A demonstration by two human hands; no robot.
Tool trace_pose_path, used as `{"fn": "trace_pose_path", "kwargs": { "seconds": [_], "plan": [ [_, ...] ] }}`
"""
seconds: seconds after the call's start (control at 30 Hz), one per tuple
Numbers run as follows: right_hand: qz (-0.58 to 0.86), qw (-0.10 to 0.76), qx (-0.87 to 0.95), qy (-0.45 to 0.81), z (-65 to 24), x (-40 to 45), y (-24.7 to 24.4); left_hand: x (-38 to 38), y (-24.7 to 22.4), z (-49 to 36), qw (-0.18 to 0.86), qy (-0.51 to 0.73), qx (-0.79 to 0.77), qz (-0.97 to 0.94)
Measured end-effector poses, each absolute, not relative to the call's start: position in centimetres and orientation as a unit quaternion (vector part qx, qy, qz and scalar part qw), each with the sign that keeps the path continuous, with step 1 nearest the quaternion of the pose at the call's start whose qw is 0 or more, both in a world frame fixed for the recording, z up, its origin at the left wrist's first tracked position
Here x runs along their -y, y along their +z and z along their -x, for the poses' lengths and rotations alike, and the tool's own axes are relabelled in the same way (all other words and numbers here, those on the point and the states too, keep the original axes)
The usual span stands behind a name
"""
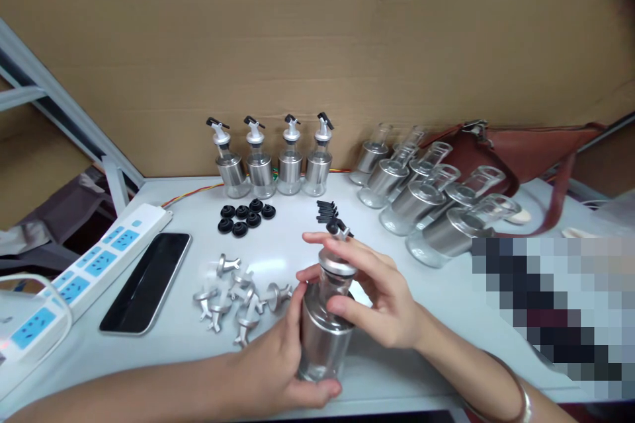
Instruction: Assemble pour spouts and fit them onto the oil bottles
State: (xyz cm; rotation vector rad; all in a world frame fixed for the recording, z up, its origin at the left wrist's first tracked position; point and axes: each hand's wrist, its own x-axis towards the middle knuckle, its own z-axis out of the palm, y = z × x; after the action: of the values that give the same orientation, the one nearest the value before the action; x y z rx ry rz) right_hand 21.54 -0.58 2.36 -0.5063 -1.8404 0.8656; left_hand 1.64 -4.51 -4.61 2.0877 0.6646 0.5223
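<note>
A glass bottle with a metal sleeve (322, 340) stands upright near the table's front edge, a silver spout with a black lever (338, 258) at its top. My left hand (282, 360) is wrapped round the bottle's lower body. Around the neck and spout are the curved fingers of my right hand (381, 297). Left of the bottle lie several loose silver spouts (248, 297). Farther back are several black stoppers (241, 228) and a small group of thin black levers (326, 211).
Several bottles with spouts (260, 172) stand at the back. Several open bottles (414, 201) are at the right, before a brown bag (536, 152). A phone (146, 284) and a power strip (79, 284) lie at the left. Cardboard (258, 46) rises behind.
</note>
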Motion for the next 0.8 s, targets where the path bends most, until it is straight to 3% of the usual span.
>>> {"fn": "trace_pose_path", "kwargs": {
  "seconds": [0.13, 0.4, 0.8],
  "plan": [
    [0.196, 0.521, 0.702, 0.445, -21.1, 0.6, 2.1, 4.4, -4.2, -1.7, 0.461, 0.193, -0.280, -0.820],
    [0.181, 0.551, 0.641, 0.502, -20.4, 0.6, 2.2, 4.3, -4.0, -1.9, 0.474, 0.183, -0.285, -0.813],
    [0.180, 0.557, 0.668, 0.461, -20.5, 1.1, 2.6, 4.3, -4.3, -2.0, 0.452, 0.193, -0.248, -0.835]
  ]
}}
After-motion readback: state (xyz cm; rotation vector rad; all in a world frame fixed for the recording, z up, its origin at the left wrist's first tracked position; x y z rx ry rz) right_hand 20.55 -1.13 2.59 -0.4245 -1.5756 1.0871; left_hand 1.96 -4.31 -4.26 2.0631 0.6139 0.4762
